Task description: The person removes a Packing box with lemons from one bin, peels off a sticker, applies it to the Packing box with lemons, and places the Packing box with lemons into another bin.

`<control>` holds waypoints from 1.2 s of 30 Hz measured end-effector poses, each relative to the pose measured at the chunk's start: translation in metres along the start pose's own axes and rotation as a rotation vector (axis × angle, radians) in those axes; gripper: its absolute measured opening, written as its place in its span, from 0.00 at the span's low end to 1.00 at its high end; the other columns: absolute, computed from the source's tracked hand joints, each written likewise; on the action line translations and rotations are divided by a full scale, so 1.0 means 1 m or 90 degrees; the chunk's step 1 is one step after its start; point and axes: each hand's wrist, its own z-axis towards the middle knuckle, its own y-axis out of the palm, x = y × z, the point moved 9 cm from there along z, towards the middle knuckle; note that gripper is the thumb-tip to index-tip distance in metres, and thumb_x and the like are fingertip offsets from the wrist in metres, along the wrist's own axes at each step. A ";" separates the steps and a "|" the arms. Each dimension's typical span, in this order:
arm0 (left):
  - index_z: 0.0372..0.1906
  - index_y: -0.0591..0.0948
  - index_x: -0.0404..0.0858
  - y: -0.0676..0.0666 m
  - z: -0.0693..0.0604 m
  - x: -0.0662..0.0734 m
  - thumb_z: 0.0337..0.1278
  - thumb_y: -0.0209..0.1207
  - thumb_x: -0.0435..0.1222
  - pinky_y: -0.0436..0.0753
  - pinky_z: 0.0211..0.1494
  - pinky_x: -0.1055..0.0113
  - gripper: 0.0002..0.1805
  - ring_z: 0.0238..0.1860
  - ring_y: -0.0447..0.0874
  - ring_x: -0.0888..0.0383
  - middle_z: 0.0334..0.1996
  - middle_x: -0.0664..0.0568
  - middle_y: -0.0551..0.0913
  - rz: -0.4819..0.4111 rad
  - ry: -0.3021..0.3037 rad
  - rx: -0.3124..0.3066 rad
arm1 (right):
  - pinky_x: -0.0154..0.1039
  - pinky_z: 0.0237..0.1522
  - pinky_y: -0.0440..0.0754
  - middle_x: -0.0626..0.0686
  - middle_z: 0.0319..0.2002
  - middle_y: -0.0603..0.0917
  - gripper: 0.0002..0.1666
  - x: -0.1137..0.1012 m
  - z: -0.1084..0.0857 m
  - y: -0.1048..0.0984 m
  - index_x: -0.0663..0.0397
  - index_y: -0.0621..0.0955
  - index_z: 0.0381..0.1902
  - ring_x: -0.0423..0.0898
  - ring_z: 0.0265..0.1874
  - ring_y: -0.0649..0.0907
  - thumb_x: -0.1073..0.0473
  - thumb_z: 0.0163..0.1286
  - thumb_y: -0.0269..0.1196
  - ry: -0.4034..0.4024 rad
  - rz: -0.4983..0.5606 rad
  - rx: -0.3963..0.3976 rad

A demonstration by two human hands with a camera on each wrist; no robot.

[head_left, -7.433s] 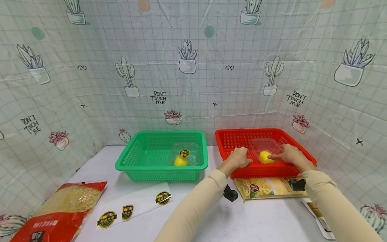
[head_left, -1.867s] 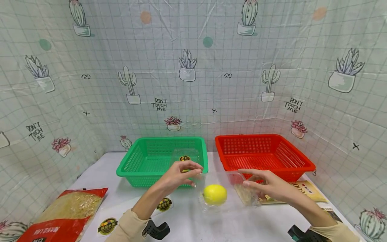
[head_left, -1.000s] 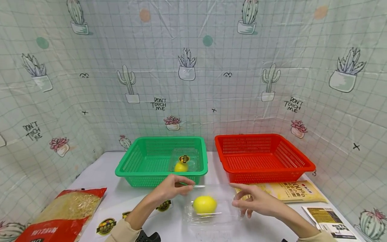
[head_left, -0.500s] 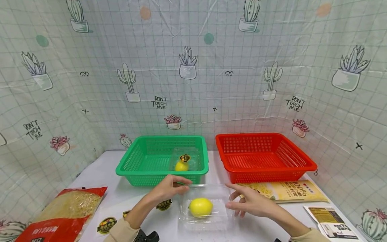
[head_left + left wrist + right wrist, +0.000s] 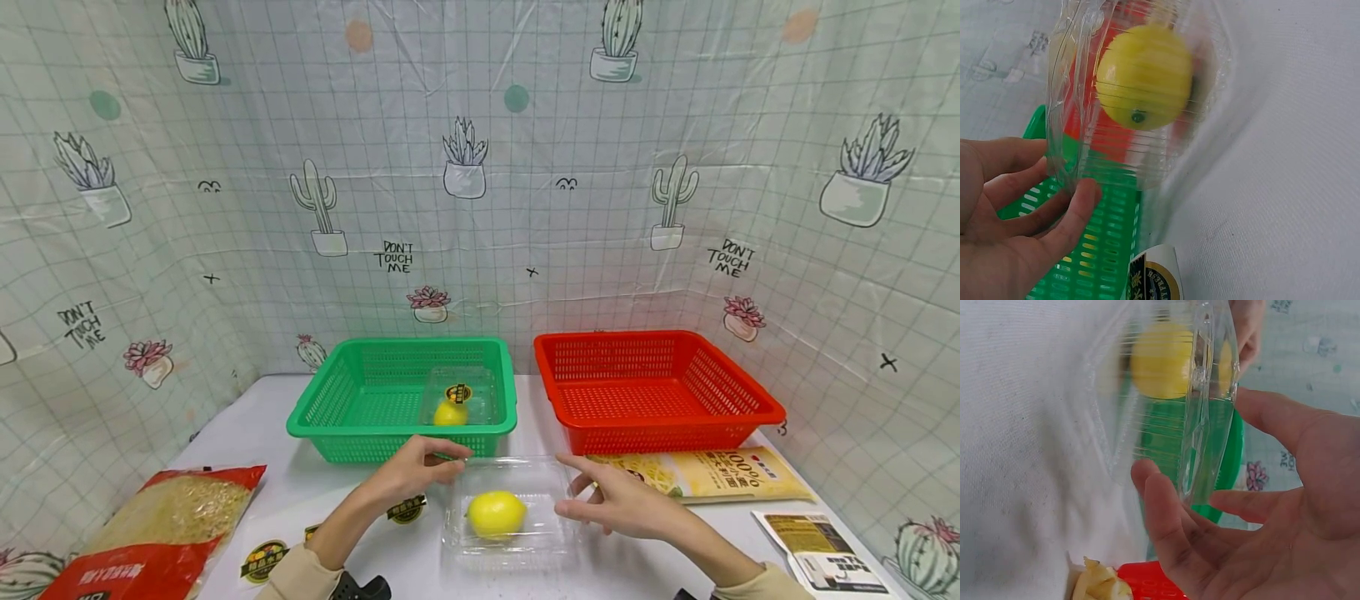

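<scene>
A clear plastic clamshell box (image 5: 542,523) with a yellow lemon (image 5: 497,514) inside sits low over the white table, between my hands. Its lid looks closed. My left hand (image 5: 422,471) pinches the left end, thumb and fingertips on the rim, as the left wrist view also shows. At the right end, my right hand (image 5: 618,500) holds the box between thumb and fingers, seen close in the right wrist view. In the green basket (image 5: 330,427) lies a similar clear box (image 5: 482,385) with a round label and a lemon (image 5: 450,412).
A red basket (image 5: 660,403) stands at back right, a pasta packet (image 5: 731,477) in front of it. Nearer the right edge lies a small brown-and-white packet (image 5: 821,550). On the left are a red-ended bag (image 5: 150,533) and a strip with round stickers (image 5: 265,561), partly behind my left arm.
The box with the lemon was in the red basket; both hands have lifted it out and brought it to the front middle. Over the last half second it has hardly moved.
</scene>
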 end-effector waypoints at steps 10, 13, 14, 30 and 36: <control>0.61 0.76 0.29 -0.007 -0.006 -0.002 0.71 0.54 0.40 0.83 0.55 0.54 0.22 0.49 0.85 0.44 0.61 0.33 0.77 -0.021 0.010 -0.018 | 0.45 0.41 0.81 0.59 0.57 0.76 0.46 -0.011 -0.002 -0.007 0.53 0.70 0.70 0.53 0.52 0.80 0.38 0.60 0.68 0.000 -0.129 0.088; 0.62 0.75 0.28 -0.014 -0.011 -0.002 0.72 0.53 0.41 0.83 0.56 0.53 0.24 0.55 0.82 0.40 0.62 0.31 0.75 -0.035 0.013 -0.026 | 0.45 0.42 0.83 0.60 0.61 0.74 0.46 -0.015 0.001 -0.004 0.52 0.70 0.70 0.53 0.53 0.79 0.37 0.60 0.68 -0.008 -0.138 0.096; 0.63 0.74 0.27 -0.017 -0.014 -0.002 0.72 0.53 0.41 0.83 0.56 0.53 0.24 0.56 0.81 0.39 0.62 0.31 0.75 -0.037 0.013 -0.026 | 0.45 0.43 0.83 0.60 0.62 0.73 0.46 -0.016 0.002 -0.003 0.51 0.70 0.70 0.54 0.54 0.78 0.37 0.60 0.68 -0.012 -0.136 0.096; 0.58 0.77 0.28 -0.055 -0.061 -0.012 0.69 0.57 0.44 0.86 0.45 0.63 0.25 0.48 0.84 0.43 0.53 0.34 0.81 0.066 -0.027 0.006 | 0.74 0.54 0.71 0.64 0.71 0.65 0.48 -0.014 0.005 0.006 0.48 0.70 0.71 0.67 0.69 0.65 0.32 0.58 0.66 0.006 -0.144 0.101; 0.54 0.80 0.29 -0.061 -0.075 -0.016 0.64 0.62 0.42 0.83 0.40 0.69 0.22 0.43 0.84 0.52 0.47 0.40 0.84 0.169 -0.023 0.011 | 0.75 0.53 0.72 0.63 0.71 0.66 0.47 -0.014 0.004 0.006 0.47 0.69 0.71 0.66 0.68 0.68 0.32 0.60 0.65 -0.005 -0.147 0.102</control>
